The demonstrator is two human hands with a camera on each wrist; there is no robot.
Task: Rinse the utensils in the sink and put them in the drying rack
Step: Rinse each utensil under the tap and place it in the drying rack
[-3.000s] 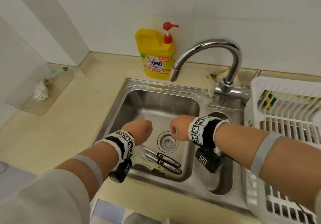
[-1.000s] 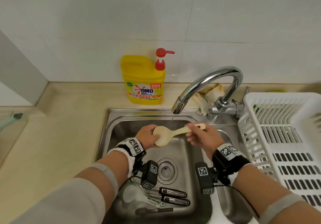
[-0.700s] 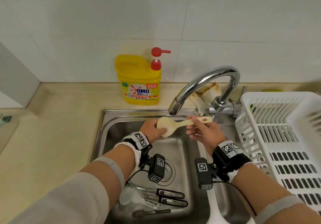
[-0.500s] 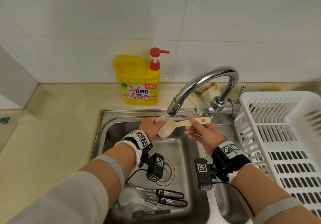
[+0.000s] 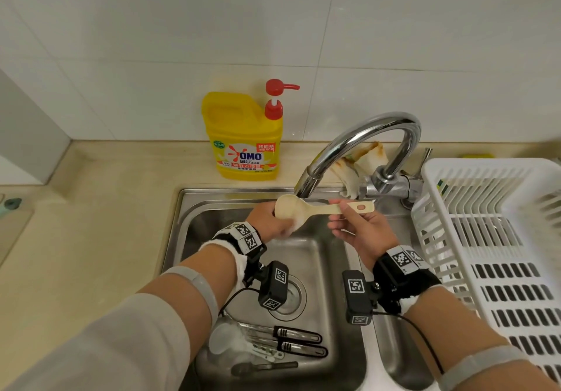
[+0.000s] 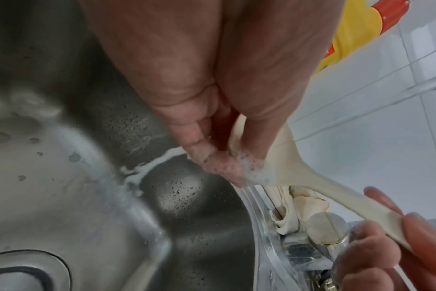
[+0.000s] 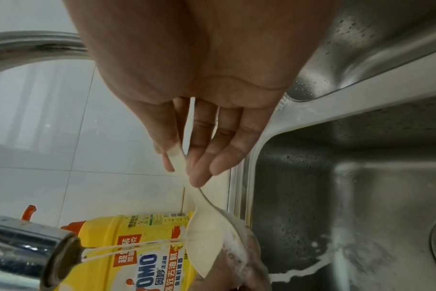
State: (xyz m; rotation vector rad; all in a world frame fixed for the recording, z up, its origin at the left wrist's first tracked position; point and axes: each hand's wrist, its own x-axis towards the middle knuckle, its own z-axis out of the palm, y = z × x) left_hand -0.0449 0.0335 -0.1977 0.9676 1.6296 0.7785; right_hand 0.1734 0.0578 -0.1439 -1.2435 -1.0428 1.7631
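Note:
A cream plastic rice spoon (image 5: 291, 212) lies level just under the faucet spout (image 5: 305, 187), and a thin stream of water (image 7: 137, 244) hits its bowl. My left hand (image 5: 283, 229) cups the bowl from below with soapy fingers (image 6: 227, 165). My right hand (image 5: 337, 212) pinches the handle (image 7: 181, 169) between thumb and fingertips. Several more utensils (image 5: 285, 345) with black handles lie at the near end of the steel sink (image 5: 321, 269). The white drying rack (image 5: 501, 238) stands to the right of the sink.
A yellow detergent bottle (image 5: 244, 138) with a red pump stands on the counter behind the sink. A crumpled cloth (image 5: 358, 163) lies behind the faucet base. Foam runs along the sink floor (image 6: 142, 171). A smaller second basin (image 5: 400, 360) sits between sink and rack.
Three seconds ago both hands were down in the sink holding nothing. In the last second the spoon has risen slightly, closer under the spout, with both hands on it.

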